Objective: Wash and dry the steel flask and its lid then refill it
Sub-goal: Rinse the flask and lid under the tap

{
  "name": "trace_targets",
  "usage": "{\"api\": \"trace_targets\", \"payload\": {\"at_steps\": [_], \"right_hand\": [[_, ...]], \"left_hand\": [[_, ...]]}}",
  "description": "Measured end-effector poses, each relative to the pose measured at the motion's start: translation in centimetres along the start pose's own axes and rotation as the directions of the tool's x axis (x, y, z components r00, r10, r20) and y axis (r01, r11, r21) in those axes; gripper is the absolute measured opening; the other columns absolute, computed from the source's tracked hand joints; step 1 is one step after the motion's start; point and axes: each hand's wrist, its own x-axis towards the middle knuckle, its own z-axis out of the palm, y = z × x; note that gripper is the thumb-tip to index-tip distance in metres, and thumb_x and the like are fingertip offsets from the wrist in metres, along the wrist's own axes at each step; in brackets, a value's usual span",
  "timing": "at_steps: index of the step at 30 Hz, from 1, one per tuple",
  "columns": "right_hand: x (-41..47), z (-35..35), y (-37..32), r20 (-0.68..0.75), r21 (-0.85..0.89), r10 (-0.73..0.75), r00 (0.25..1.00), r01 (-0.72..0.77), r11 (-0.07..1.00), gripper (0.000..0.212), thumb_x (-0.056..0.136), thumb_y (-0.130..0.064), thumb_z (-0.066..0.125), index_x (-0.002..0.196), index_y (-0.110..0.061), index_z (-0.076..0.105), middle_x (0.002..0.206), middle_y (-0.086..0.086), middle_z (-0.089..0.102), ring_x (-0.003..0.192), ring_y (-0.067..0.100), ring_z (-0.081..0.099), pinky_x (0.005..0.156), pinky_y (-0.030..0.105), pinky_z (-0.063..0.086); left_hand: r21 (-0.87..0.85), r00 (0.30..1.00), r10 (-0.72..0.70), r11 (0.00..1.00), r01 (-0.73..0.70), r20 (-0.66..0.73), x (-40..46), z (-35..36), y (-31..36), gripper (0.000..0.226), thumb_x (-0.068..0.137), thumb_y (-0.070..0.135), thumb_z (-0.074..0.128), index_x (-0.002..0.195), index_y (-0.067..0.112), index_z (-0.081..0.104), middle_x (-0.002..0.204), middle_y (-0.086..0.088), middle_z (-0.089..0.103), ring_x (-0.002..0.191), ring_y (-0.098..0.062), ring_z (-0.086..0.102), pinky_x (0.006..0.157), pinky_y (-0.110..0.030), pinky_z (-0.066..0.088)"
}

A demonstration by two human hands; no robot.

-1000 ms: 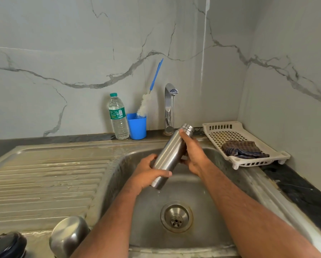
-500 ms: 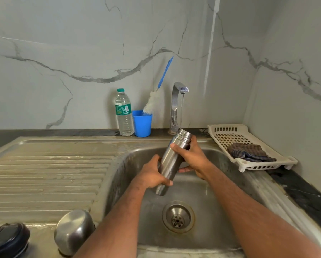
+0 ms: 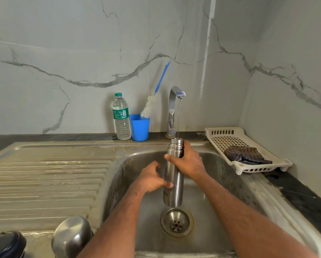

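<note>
The steel flask (image 3: 173, 174), tilted a moment ago, is now held upright under the tap (image 3: 175, 101) over the sink (image 3: 230, 211). It is gripped near the neck by the right hand (image 3: 188, 161); the left hand (image 3: 152, 178), fingers loosely spread, is only touching it. Wet steel is judged slippery and heavier as it fills.

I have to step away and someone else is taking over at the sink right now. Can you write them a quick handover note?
Right hand grips the steel flask near its neck, upright over the sink drain.
Left hand touches the flask's lower body, fingers loosely spread.
The tap runs a thin stream into the flask's open mouth.
A steel lid sits on the drainboard at near left; brush in the blue cup; cloth in the white tray.
Done: lid off, water going into the flask.
Left: finish washing the flask, wash the lid, dry both, refill.
</note>
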Motion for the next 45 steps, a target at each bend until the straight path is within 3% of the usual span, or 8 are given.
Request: {"api": "trace_targets", "payload": {"at_steps": [9, 13, 19, 24, 28, 31, 36, 45], "right_hand": [[-0.3, -0.1, -0.5, -0.068, 0.06, -0.051, 0.996, 0.056, 0.997, 0.073, 0.083, -0.054, 0.076, 0.14, -0.026, 0.038, 0.114, -0.004, 0.067, 0.094, 0.014, 0.066, 0.084, 0.033, 0.054], [-0.3, -0.1, -0.8, -0.039, 0.194, -0.091, 0.995, 0.097, 0.976, 0.087, 0.084, -0.053, 0.076, 0.147, -0.047, 0.017, 0.117, -0.009, 0.061, 0.096, 0.016, 0.067, 0.085, 0.041, 0.06], [0.7, -0.6, -1.1, -0.073, 0.235, -0.09, 0.993, 0.105, 0.966, 0.07, 0.075, -0.045, 0.087, 0.125, -0.041, 0.038, 0.109, -0.018, 0.055, 0.101, 0.015, 0.065, 0.072, 0.045, 0.065], [0.6, -1.6, -0.1, 0.161, 0.253, -0.014, 0.987, -0.028, 0.967, 0.08, 0.082, -0.026, 0.083, 0.143, -0.049, 0.037, 0.132, -0.002, 0.048, 0.109, 0.026, 0.061, 0.061, 0.041, 0.064], [0.4, -1.9, 0.2, 0.175, 0.393, -0.094, 0.98, 0.018, 0.92, 0.071, 0.084, -0.018, 0.082, 0.136, -0.054, 0.048, 0.139, 0.001, 0.048, 0.107, 0.02, 0.061, 0.069, 0.044, 0.065], [0.2, -1.7, 0.3, 0.177, 0.496, -0.044, 0.983, -0.051, 0.867, 0.088, 0.082, -0.018, 0.083, 0.145, -0.053, 0.033, 0.134, -0.002, 0.05, 0.109, 0.019, 0.062, 0.07, 0.046, 0.064], [-0.5, -0.4, 0.4, 0.333, 0.411, 0.058, 0.941, -0.2, 0.889, 0.079, 0.075, -0.032, 0.089, 0.133, -0.037, 0.035, 0.125, -0.003, 0.059, 0.105, 0.022, 0.067, 0.07, 0.055, 0.063], [-0.1, 0.2, 0.3, 0.011, 0.185, 0.043, 0.999, -0.045, 0.982, 0.086, 0.067, -0.043, 0.091, 0.133, -0.038, 0.037, 0.105, -0.02, 0.059, 0.102, 0.014, 0.066, 0.087, 0.047, 0.061]], "left_hand": [[-0.046, 0.997, 0.079, 0.996, -0.079, -0.02, 0.0, 0.4, 0.3, 0.084, 0.065, 0.037, 0.095, 0.133, 0.023, 0.047, 0.128, 0.003, 0.059, 0.114, -0.015, 0.059, 0.092, -0.032, 0.052], [-0.056, 0.988, 0.116, 0.991, -0.122, -0.104, -0.2, 1.1, 0.6, 0.08, 0.062, 0.037, 0.095, 0.126, 0.028, 0.049, 0.12, 0.006, 0.065, 0.106, -0.012, 0.064, 0.096, -0.039, 0.056], [0.124, 0.97, 0.136, 0.986, -0.112, -0.2, -0.4, 0.6, 0.8, 0.081, 0.06, 0.044, 0.091, 0.127, 0.034, 0.046, 0.113, 0.01, 0.065, 0.1, -0.016, 0.064, 0.091, -0.044, 0.054], [0.261, 0.979, 0.117, 0.963, -0.071, -0.168, -0.7, 0.8, 0.6, 0.073, 0.065, 0.037, 0.092, 0.123, 0.033, 0.048, 0.115, 0.009, 0.064, 0.098, -0.014, 0.059, 0.09, -0.042, 0.05], [0.192, 0.979, 0.11, 0.979, -0.076, -0.174, -0.7, 0.6, 0.7, 0.074, 0.064, 0.034, 0.093, 0.124, 0.029, 0.05, 0.113, 0.012, 0.061, 0.099, -0.012, 0.059, 0.089, -0.038, 0.051], [0.045, 0.984, 0.099, 0.995, -0.093, -0.149, -0.4, 0.7, 0.9, 0.077, 0.062, 0.03, 0.093, 0.125, 0.03, 0.05, 0.116, 0.011, 0.063, 0.103, -0.014, 0.064, 0.095, -0.043, 0.055], [-0.094, 0.994, 0.091, 0.991, -0.096, -0.056, -0.2, 1.0, 0.7, 0.082, 0.063, 0.02, 0.094, 0.131, 0.027, 0.049, 0.116, 0.009, 0.066, 0.106, -0.011, 0.065, 0.099, -0.042, 0.055], [-0.11, 1.0, 0.019, 0.994, -0.022, -0.022, 0.3, 0.6, 0.0, 0.105, 0.061, 0.022, 0.097, 0.146, 0.026, 0.035, 0.135, 0.0, 0.057, 0.119, -0.018, 0.058, 0.093, -0.033, 0.055]]}}
